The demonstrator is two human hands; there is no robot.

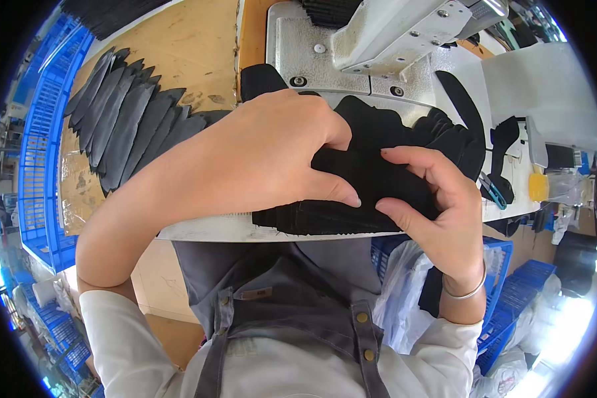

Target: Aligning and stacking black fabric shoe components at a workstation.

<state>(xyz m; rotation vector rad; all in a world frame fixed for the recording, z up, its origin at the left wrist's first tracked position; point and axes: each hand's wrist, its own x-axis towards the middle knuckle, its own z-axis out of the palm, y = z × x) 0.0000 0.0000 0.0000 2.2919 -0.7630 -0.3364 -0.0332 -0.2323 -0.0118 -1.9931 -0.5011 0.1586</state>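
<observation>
Both hands are at a black fabric piece above the front of the white machine table. My left hand reaches across from the left, its thumb along the near side of the piece and its fingers curled over the far side. My right hand grips the right end between thumb and fingers. Beneath lies a stack of black fabric pieces, and more dark cut pieces lie just beyond. The left fingertips are partly hidden.
A fanned row of dark grey pieces covers part of the wooden board at left. The white sewing machine stands at the back. Teal-handled snips lie on the right. Blue crates flank the table; a yellow-capped bottle is far right.
</observation>
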